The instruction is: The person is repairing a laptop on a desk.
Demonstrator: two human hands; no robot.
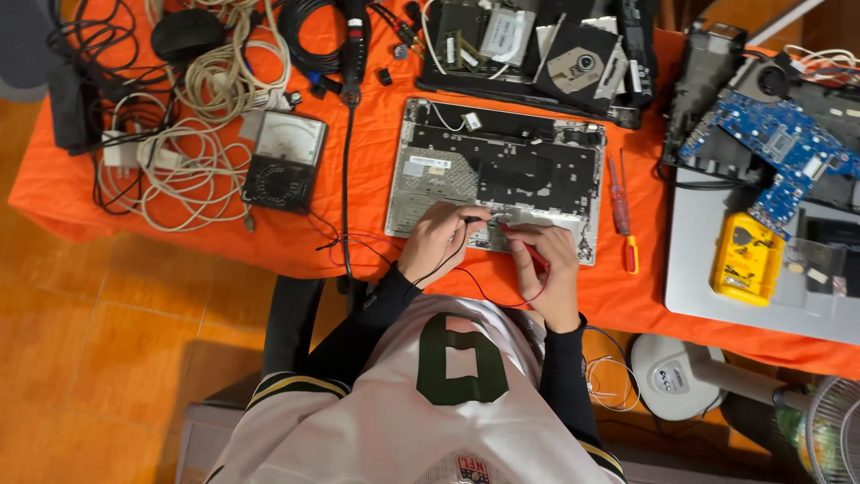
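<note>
An opened silver laptop base [421, 184] lies on the orange-covered table [358, 134], its inner frame exposed. My left hand [439, 240] holds a black test probe [473, 220] against the near edge of the base. My right hand [548, 269] grips a red test probe [528, 251], its tip touching the same edge close by. Black and red leads run from the probes toward an analog multimeter [285, 159] at the left.
A red-handled screwdriver [621, 211] lies right of the base. A blue circuit board [779, 143], a yellow meter [745, 260] on a grey laptop lid [699, 269], a dismantled laptop [537, 45] and tangled cables [188, 108] crowd the table. A fan base [676, 376] stands on the floor.
</note>
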